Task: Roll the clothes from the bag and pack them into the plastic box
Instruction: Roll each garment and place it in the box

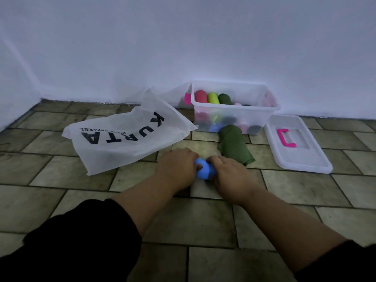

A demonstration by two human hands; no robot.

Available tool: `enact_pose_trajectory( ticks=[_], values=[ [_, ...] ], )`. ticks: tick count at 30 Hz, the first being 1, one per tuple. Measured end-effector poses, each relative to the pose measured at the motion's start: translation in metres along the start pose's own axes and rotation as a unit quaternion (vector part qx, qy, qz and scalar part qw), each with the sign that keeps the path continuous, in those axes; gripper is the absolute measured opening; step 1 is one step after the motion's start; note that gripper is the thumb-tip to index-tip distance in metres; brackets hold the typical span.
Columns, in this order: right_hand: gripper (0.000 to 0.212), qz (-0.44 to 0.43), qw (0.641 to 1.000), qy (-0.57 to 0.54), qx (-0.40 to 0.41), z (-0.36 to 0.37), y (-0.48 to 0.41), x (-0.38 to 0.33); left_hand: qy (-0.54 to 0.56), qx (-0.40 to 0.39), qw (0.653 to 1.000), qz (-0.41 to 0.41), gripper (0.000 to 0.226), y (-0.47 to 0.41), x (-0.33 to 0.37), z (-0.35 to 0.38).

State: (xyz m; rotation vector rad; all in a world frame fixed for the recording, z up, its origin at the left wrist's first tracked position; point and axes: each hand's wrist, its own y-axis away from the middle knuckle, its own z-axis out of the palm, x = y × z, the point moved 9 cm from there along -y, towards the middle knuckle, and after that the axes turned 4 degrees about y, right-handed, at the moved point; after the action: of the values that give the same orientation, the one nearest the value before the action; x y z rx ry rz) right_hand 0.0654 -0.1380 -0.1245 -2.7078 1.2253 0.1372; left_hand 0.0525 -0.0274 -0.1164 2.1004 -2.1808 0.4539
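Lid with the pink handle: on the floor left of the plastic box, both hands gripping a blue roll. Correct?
No: the head view shows the lid right of the plastic box, not left. It does lie on the floor, and the left hand and right hand do grip the blue roll.

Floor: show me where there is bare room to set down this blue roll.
Bare tiles lie between the green cloth and the lid, and left of the bag toward the wall. Crowded: the strip before the plastic box, where bag and cloth close in.
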Motion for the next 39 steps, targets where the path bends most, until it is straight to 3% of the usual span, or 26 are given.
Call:
enact_pose_trajectory(
  ticks=[3,6,9,13,16,19,21,25,29,32,34,36,39],
  values=[
    [0.033,0.086,0.995,-0.027,-0.05,0.002,-0.008,0.012,0.026,0.056,0.992,-0.107,0.061,0.0,-0.015,-0.015],
    [0.032,0.166,0.973,-0.118,-0.11,0.011,-0.008,0.022,0.206,-0.013,0.952,-0.224,0.071,0.001,-0.02,0.006],
    [0.026,0.218,0.943,-0.216,-0.124,0.013,0.003,0.023,0.274,-0.048,0.927,-0.251,0.076,0.002,-0.012,0.022],
    [0.009,0.263,0.829,-0.471,-0.149,0.031,0.028,0.011,0.342,-0.024,0.898,-0.276,0.069,0.007,-0.01,0.029],
    [0.009,0.257,0.782,-0.552,-0.129,0.032,0.037,0.01,0.414,0.003,0.869,-0.271,0.059,0.008,-0.004,0.03],
    [0.016,0.278,0.669,-0.682,-0.105,0.028,0.035,0.014,0.46,0.029,0.855,-0.238,0.052,-0.004,0.009,0.02],
    [0.015,0.261,0.63,-0.726,-0.089,0.015,0.024,0.019,0.462,0.059,0.861,-0.204,0.052,-0.021,0.019,0.003],
    [0.018,0.233,0.669,-0.705,-0.034,-0.031,-0.011,0.055,0.411,0.126,0.896,-0.112,0.063,-0.078,0.034,-0.043],
    [0.012,0.222,0.704,-0.674,0.024,-0.081,-0.058,0.105,0.336,0.169,0.924,-0.062,0.055,-0.143,0.028,-0.078],
    [0.008,0.271,0.735,-0.601,0.155,-0.114,-0.094,0.163,0.102,0.058,0.991,-0.063,0.056,-0.176,0.018,-0.053],
    [0.031,0.324,0.781,-0.493,0.204,-0.124,-0.115,0.195,-0.024,-0.028,0.998,-0.051,0.061,-0.179,0.016,-0.026],
    [0.059,0.377,0.843,-0.346,0.164,-0.12,-0.131,0.208,-0.057,-0.047,0.996,-0.04,0.068,-0.179,0.015,-0.015],
    [0.067,0.347,0.932,-0.101,0.024,-0.103,-0.158,0.189,-0.043,-0.06,0.996,-0.047,0.075,-0.181,0.012,-0.013]
  ],
)
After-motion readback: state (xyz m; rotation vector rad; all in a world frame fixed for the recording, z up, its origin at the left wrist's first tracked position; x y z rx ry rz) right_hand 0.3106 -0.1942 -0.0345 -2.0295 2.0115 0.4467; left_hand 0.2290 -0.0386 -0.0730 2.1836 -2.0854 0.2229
